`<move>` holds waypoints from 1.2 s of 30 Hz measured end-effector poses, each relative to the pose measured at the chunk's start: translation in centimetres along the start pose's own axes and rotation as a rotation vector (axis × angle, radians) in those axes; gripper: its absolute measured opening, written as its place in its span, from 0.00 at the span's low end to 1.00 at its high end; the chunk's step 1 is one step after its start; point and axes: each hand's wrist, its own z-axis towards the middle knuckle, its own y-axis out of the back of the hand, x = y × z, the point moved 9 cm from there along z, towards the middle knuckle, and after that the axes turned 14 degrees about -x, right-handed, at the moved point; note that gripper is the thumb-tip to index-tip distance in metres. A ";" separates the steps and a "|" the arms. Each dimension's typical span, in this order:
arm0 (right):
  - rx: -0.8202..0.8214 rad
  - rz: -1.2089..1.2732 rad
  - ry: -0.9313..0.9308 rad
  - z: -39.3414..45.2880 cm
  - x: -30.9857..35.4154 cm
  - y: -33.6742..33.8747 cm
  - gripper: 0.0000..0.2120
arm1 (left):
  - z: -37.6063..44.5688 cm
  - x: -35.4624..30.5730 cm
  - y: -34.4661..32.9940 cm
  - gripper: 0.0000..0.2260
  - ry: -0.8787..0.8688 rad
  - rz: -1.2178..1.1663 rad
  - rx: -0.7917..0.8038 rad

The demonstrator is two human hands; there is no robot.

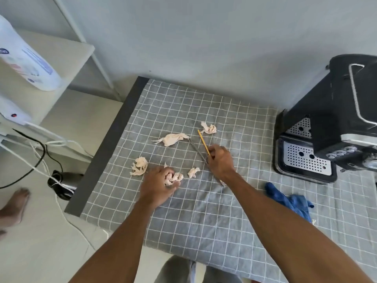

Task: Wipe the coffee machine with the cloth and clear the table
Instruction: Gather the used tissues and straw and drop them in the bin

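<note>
— Cloth (289,201)? Blue, crumpled, lying on grey checked table (224,231) near black machine (336,123), against pale wall.
— Hard to make out?
— Machine cut off at right edge.
— Hands?
— Left hand (161,184) closed around tissue wad (173,178). Right hand (221,160) pinching yellow pencil (204,142); thin grey rod (196,150) beneath, grip unclear.
</note>
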 end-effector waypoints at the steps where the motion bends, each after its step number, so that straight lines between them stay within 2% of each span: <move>1: -0.003 -0.011 0.001 0.1 0.0 -0.1 0.12 | 0.3 0.0 0.1 0.16 -0.014 -0.009 -0.017; 3: -0.036 -0.025 0.004 0.3 0.1 0.0 0.10 | 0.8 0.5 0.3 0.13 -0.013 -0.027 -0.033; 6: -0.059 -0.015 -0.025 0.4 0.7 0.1 0.06 | 1.4 1.3 0.9 0.15 0.023 -0.058 -0.060; 9: 0.000 -0.071 0.085 -0.4 2.4 -0.3 0.05 | 1.9 1.4 3.0 0.15 0.031 -0.110 -0.193; 11: -0.041 -0.002 0.034 -0.5 1.5 -0.6 0.04 | 2.0 1.9 4.3 0.15 0.020 -0.118 -0.264; 16: 0.009 0.101 -0.082 -1.5 0.0 -1.3 0.03 | 1.3 4.1 7.0 0.19 -0.053 -0.028 -0.405; 19: 0.031 0.113 -0.047 -2.2 1.1 -0.8 0.07 | 1.1 5.6 7.7 0.19 -0.043 0.012 -0.464; 22: 0.057 0.103 0.014 -3.0 2.2 -0.5 0.05 | 1.3 6.5 7.5 0.16 0.011 -0.028 -0.440; 25: 0.091 0.110 0.074 -3.8 2.7 -0.8 0.09 | 1.8 6.8 6.7 0.16 0.075 -0.094 -0.351; 30: 0.185 0.174 0.028 -5.3 2.4 -2.3 0.19 | 2.9 6.6 5.5 0.31 0.197 -0.079 -0.234; 34: 0.149 0.174 0.008 -5.1 2.0 -2.9 0.10 | 3.4 6.8 4.2 0.35 0.275 -0.160 -0.155; 36: 0.151 0.176 0.017 -4.6 2.4 -3.0 0.09 | 3.6 6.0 3.8 0.35 0.273 -0.188 -0.142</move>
